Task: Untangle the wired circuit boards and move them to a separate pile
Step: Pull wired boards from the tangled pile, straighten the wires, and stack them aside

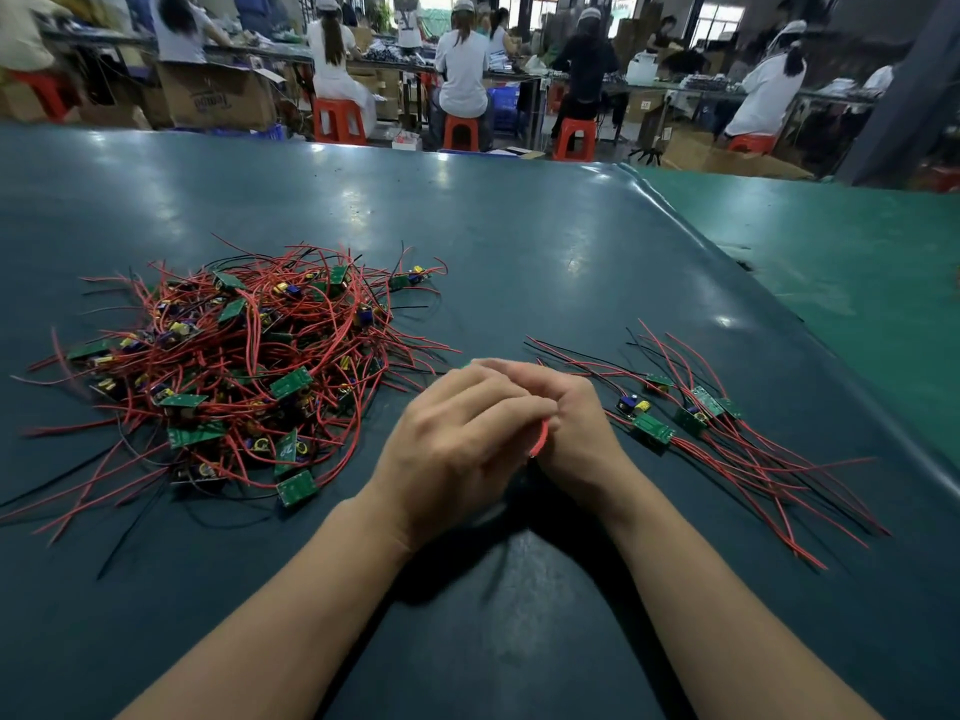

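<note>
Currently both hands, left hand [457, 433] and right hand [576, 428], pinch one red wire [540, 440]; yanking risks snagging the tangled pile [234, 366] or tearing solder joints.

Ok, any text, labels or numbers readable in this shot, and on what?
Cardboard box under the far bench: a printed logo, too blurred to read.
Circuit board at the tangled pile's near edge: white marking, not legible.
Sorted boards on the right: nothing readable.

Seated workers [461, 70], red stools [338, 119] beyond table [519, 226]

Overhead glare, blurred background, fisheye edges.
</note>
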Action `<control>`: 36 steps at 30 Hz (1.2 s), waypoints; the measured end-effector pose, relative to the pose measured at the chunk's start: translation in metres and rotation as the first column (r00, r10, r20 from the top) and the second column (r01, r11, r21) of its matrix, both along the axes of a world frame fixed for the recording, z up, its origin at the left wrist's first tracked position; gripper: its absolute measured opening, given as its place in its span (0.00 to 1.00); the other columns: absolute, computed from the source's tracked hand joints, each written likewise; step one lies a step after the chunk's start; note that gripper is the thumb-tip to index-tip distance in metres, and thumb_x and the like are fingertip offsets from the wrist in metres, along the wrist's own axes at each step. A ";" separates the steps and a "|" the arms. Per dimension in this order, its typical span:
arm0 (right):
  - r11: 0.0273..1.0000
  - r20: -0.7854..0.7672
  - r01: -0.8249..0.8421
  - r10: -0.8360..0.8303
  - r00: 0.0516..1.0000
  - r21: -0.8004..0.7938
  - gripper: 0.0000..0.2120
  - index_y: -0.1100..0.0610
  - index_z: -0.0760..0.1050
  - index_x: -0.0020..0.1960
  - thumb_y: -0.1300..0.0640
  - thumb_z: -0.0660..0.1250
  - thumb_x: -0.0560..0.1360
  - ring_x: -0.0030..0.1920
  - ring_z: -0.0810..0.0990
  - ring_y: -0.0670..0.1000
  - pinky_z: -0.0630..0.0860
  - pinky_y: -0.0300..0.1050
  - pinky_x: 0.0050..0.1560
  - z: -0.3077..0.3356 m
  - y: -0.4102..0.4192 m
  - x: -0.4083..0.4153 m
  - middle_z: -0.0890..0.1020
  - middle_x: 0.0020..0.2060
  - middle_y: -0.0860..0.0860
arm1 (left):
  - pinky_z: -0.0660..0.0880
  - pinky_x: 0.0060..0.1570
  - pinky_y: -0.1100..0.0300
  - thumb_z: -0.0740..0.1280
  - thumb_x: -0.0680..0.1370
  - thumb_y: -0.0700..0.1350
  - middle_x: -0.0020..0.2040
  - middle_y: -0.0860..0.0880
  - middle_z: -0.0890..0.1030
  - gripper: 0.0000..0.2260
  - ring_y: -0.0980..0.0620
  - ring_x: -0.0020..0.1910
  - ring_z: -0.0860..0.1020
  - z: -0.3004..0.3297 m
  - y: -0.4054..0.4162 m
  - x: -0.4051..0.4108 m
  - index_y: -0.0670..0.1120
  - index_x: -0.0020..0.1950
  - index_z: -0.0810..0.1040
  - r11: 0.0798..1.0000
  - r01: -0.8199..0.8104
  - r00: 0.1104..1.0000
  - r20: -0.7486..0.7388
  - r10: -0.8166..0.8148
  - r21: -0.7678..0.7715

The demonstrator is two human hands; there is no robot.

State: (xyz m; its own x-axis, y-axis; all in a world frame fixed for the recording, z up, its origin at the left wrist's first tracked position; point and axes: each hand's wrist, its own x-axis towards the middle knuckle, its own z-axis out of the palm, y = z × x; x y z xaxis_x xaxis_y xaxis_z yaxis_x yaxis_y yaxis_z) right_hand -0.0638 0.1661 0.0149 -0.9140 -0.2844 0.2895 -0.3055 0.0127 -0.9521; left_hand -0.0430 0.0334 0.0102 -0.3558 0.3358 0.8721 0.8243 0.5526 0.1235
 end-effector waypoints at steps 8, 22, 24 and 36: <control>0.850 0.354 0.235 -0.062 0.933 -0.470 0.05 0.58 0.80 0.48 0.62 0.65 0.78 0.27 0.78 0.48 0.70 0.36 0.23 0.010 0.012 -0.011 0.82 0.32 0.52 | 0.72 0.31 0.56 0.67 0.79 0.48 0.30 0.52 0.78 0.14 0.53 0.28 0.74 -0.005 -0.006 0.003 0.43 0.36 0.80 0.992 -0.050 0.945 0.327 0.009 0.117; 0.981 0.275 -0.122 0.161 0.948 -0.153 0.15 0.53 0.81 0.54 0.70 0.66 0.76 0.31 0.80 0.50 0.73 0.38 0.25 0.009 0.015 -0.001 0.85 0.41 0.53 | 0.77 0.29 0.62 0.64 0.79 0.46 0.40 0.46 0.84 0.06 0.52 0.32 0.81 0.010 -0.008 -0.014 0.44 0.47 0.73 0.377 -0.301 0.609 0.481 -0.631 0.876; 0.988 0.249 -0.150 0.152 0.956 -0.031 0.21 0.50 0.81 0.56 0.73 0.64 0.76 0.32 0.80 0.50 0.74 0.38 0.25 0.007 0.012 0.002 0.85 0.46 0.52 | 0.77 0.30 0.62 0.65 0.76 0.49 0.35 0.46 0.83 0.09 0.53 0.30 0.80 0.011 -0.012 -0.018 0.43 0.45 0.74 0.298 -0.335 0.580 0.445 -0.682 0.894; 0.962 0.385 0.052 0.059 0.921 -0.270 0.11 0.55 0.85 0.44 0.50 0.72 0.67 0.22 0.60 0.44 0.56 0.32 0.21 0.008 0.011 -0.004 0.67 0.25 0.48 | 0.73 0.28 0.68 0.71 0.68 0.49 0.28 0.51 0.79 0.11 0.58 0.26 0.76 0.008 -0.001 -0.002 0.42 0.41 0.82 0.694 -0.179 0.456 0.684 -0.569 0.697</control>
